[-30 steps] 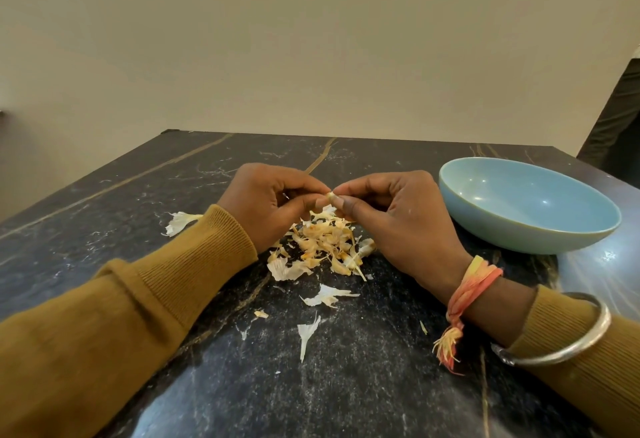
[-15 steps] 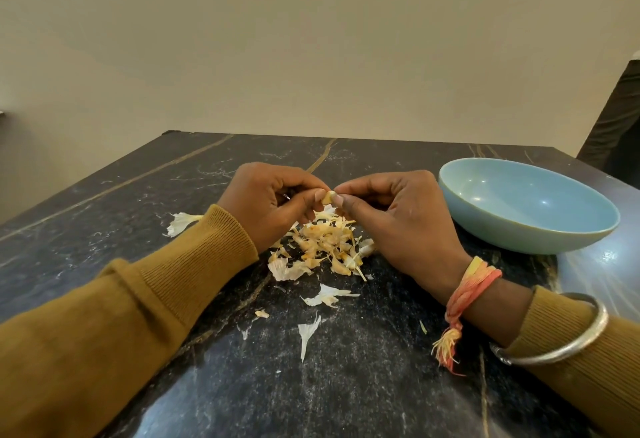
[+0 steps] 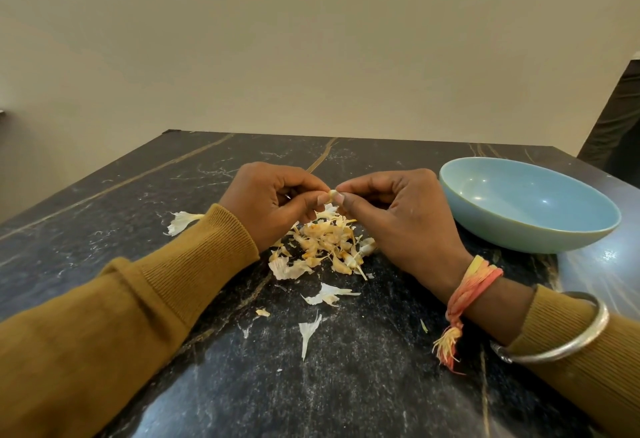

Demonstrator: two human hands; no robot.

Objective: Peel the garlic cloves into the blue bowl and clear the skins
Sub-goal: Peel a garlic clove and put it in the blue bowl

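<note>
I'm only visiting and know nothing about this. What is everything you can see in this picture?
Bowl: one, light blue, on the table to the right of the hands.
Garlic clove: one, pale, pinched between the fingertips of both hands.
Skin pile: one heap, white and orange-tan, on the table below the hands.
Loose skins: several, white, scattered around the heap.
Table: one, black marble with tan veins.
Wall: one, beige, behind the table.
Thread band: one, orange and pink, right wrist.
Bangle: one, silver, right forearm.
Sleeves: two, mustard, both arms.
Left hand: pinches the clove.
Right hand: pinches the clove.
</note>
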